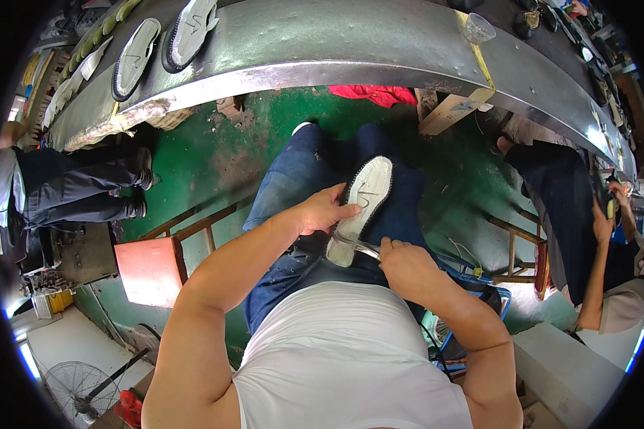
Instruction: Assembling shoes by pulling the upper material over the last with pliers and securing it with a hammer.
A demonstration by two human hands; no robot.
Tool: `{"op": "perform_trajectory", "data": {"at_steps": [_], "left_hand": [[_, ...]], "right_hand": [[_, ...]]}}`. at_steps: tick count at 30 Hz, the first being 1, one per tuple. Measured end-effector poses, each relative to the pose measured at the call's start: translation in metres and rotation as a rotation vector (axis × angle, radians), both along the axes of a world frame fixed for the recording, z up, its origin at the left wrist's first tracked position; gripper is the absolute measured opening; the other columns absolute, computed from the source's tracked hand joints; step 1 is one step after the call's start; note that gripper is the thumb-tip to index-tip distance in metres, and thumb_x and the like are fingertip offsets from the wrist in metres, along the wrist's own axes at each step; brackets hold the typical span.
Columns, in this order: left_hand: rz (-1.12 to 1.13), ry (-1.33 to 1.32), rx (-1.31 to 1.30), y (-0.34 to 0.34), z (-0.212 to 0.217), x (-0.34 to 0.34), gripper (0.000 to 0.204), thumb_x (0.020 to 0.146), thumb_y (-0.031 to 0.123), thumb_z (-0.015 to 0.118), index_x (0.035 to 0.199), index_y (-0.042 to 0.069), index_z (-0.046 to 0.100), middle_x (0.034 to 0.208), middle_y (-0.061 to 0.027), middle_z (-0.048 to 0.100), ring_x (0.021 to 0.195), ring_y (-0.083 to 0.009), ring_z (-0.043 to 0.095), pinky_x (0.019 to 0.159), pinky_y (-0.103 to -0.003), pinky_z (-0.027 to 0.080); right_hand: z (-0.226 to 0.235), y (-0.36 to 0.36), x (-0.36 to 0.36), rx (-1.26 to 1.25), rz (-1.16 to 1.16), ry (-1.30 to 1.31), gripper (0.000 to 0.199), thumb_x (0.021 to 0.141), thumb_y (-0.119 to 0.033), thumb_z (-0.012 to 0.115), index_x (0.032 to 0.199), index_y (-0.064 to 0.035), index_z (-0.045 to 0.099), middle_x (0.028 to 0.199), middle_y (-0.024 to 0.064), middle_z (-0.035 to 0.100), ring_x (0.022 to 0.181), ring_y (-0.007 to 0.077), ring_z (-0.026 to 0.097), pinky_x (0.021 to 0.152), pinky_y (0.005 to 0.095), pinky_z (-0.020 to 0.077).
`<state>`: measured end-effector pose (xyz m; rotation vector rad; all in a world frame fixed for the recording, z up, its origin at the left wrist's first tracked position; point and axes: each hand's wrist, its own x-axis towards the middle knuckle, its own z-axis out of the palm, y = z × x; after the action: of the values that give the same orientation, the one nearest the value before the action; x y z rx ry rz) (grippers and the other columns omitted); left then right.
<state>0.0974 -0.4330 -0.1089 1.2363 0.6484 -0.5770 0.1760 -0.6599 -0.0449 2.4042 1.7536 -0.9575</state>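
A shoe [371, 187] lies sole up over my lap, its pale grey-white bottom marked with a dark zigzag line and edged by a dark upper. My left hand [320, 212] is closed on the shoe's side near the middle, thumb across the sole. In my closed right hand [406, 267] is a slim metal tool [367, 249], whose end meets the shoe near the heel. The fist hides the tool's handle, so its exact kind cannot be told.
Across the front runs a metal-topped bench [308, 53] bearing two similar shoes [137, 58] at left and a clear cup [479, 28] at right. A brown-topped stool [148, 270] stands left. One person [79, 179] is at left, another [572, 207] at right. Red cloth [376, 94] lies below the bench.
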Motion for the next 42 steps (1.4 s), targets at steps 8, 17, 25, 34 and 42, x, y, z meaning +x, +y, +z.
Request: {"op": "perform_trajectory", "data": {"at_steps": [8, 17, 25, 34, 42], "left_hand": [[-0.027, -0.069, 0.087, 0.007, -0.020, -0.001, 0.047, 0.094, 0.025, 0.069, 0.133, 0.009, 0.049, 0.101, -0.0026, 0.064, 0.083, -0.0093, 0.062, 0.058, -0.027, 0.053], [0.071, -0.300, 0.270, -0.012, -0.027, -0.016, 0.047, 0.093, 0.021, 0.069, 0.131, 0.001, 0.050, 0.110, -0.0066, 0.065, 0.094, -0.0122, 0.062, 0.081, -0.030, 0.054], [-0.076, -0.325, 0.270, -0.056, -0.027, -0.061, 0.085, 0.104, 0.023, 0.049, 0.158, 0.020, -0.017, 0.156, -0.0206, 0.032, 0.137, -0.0271, 0.041, 0.113, -0.033, 0.031], [0.053, -0.357, 0.450, -0.068, -0.036, -0.048, 0.093, 0.096, 0.022, 0.061, 0.158, 0.006, -0.007, 0.158, -0.0276, 0.023, 0.146, -0.0345, 0.030, 0.118, -0.035, 0.026], [0.414, -0.368, -0.071, 0.001, 0.055, -0.051, 0.068, 0.097, 0.007, 0.062, 0.155, 0.002, 0.028, 0.144, -0.0084, 0.050, 0.125, -0.0140, 0.050, 0.107, -0.031, 0.039]], "right_hand": [[-0.037, -0.003, 0.000, 0.223, -0.107, 0.192, 0.021, 0.092, -0.023, 0.062, 0.096, -0.0026, 0.060, 0.086, 0.0176, 0.067, 0.075, 0.0349, 0.069, 0.064, 0.0441, 0.0542], [-0.020, -0.036, -0.015, 0.242, -0.186, 0.140, 0.025, 0.092, -0.026, 0.063, 0.095, -0.0015, 0.058, 0.084, 0.0173, 0.067, 0.076, 0.0351, 0.069, 0.066, 0.0450, 0.0547], [-0.026, -0.055, 0.000, -0.047, -0.271, 0.192, 0.029, 0.094, -0.028, 0.062, 0.092, 0.0005, 0.059, 0.084, 0.0223, 0.069, 0.082, 0.0397, 0.068, 0.071, 0.0483, 0.0538], [-0.027, -0.006, 0.032, 0.273, -0.499, 0.370, 0.037, 0.101, -0.033, 0.053, 0.095, 0.0033, 0.056, 0.083, 0.0247, 0.066, 0.082, 0.0459, 0.064, 0.072, 0.0493, 0.0493], [-0.069, -0.043, 0.033, 0.270, -0.759, 0.675, 0.035, 0.103, -0.030, 0.048, 0.095, 0.0024, 0.058, 0.077, 0.0132, 0.069, 0.072, 0.0248, 0.070, 0.067, 0.0356, 0.0538]]}}
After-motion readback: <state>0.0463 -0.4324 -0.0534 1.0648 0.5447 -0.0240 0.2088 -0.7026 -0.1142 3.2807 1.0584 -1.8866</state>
